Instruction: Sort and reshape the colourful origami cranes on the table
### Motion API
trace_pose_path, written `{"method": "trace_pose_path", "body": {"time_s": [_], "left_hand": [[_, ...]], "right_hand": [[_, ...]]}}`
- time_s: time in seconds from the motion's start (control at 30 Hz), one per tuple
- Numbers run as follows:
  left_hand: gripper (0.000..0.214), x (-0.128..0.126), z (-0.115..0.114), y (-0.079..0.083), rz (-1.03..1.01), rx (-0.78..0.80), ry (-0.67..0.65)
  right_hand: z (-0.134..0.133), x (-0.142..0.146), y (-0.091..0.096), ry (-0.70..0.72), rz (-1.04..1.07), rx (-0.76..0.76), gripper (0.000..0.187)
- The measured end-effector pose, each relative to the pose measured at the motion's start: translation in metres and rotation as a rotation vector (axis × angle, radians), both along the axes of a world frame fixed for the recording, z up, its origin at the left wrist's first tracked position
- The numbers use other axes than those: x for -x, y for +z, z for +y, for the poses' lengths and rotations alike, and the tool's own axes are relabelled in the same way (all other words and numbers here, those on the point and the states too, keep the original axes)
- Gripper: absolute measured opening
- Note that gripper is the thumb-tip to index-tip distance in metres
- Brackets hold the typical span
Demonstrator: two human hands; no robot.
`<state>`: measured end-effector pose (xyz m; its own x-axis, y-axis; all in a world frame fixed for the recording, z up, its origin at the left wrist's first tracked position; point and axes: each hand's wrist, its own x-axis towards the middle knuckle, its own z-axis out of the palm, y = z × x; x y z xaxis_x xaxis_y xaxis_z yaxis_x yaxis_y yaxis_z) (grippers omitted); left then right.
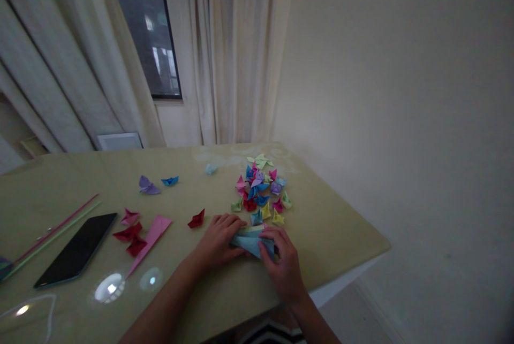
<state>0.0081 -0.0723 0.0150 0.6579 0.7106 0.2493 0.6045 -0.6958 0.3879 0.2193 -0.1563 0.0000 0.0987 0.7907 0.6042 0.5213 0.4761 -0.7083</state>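
A light blue folded sheet of paper (252, 242) lies low over the table, held between both hands. My left hand (223, 237) grips its left end, the fingers bent over the top edge. My right hand (281, 253) pinches the right end between thumb and fingers. Part of the paper is hidden behind the fingers, and a pale yellow edge shows along its top. Just beyond the hands sits a heap of small folded paper pieces (259, 186) in blue, pink, purple, red, green and yellow. A red folded paper boat (196, 219) stands left of my left hand.
On the left lie a black tablet or phone (76, 250), long pink and green sticks (60, 231), red folded pieces (130, 234) and a pink paper strip (152, 239). Farther back are purple (148, 185) and blue (170, 181) folded pieces. The table edge (349, 274) runs along the right, near a wall.
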Motion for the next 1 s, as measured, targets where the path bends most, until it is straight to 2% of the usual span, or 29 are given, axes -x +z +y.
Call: {"method": "trace_pose_path", "body": {"time_s": [0.1,0.3,0.47,0.57,0.77,0.9,1.0], "left_hand": [[0.076,0.005,0.002,0.001,0.000,0.057,-0.021],[0.042,0.000,0.004,-0.005,0.017,0.087,-0.040],[0.046,-0.007,0.008,-0.019,0.003,0.053,-0.039],[0.040,-0.007,0.010,-0.022,0.069,0.051,-0.018],[0.031,-0.011,0.006,-0.025,0.223,0.038,0.065],[0.019,-0.013,0.003,-0.030,0.201,-0.013,0.028],[0.014,-0.012,0.001,-0.027,0.181,0.001,0.000]], "right_hand": [[0.000,-0.001,-0.003,-0.017,0.029,0.054,0.011],[0.006,0.000,-0.004,-0.022,-0.032,0.048,0.011],[0.022,0.008,-0.007,-0.015,-0.135,-0.002,0.015],[0.029,0.008,-0.007,-0.049,-0.157,0.004,0.021],[0.019,-0.004,-0.004,-0.171,-0.133,0.111,0.028],[0.013,-0.006,-0.006,-0.171,-0.096,0.194,0.035],[0.015,-0.005,-0.007,-0.164,-0.065,0.231,0.040]]}}
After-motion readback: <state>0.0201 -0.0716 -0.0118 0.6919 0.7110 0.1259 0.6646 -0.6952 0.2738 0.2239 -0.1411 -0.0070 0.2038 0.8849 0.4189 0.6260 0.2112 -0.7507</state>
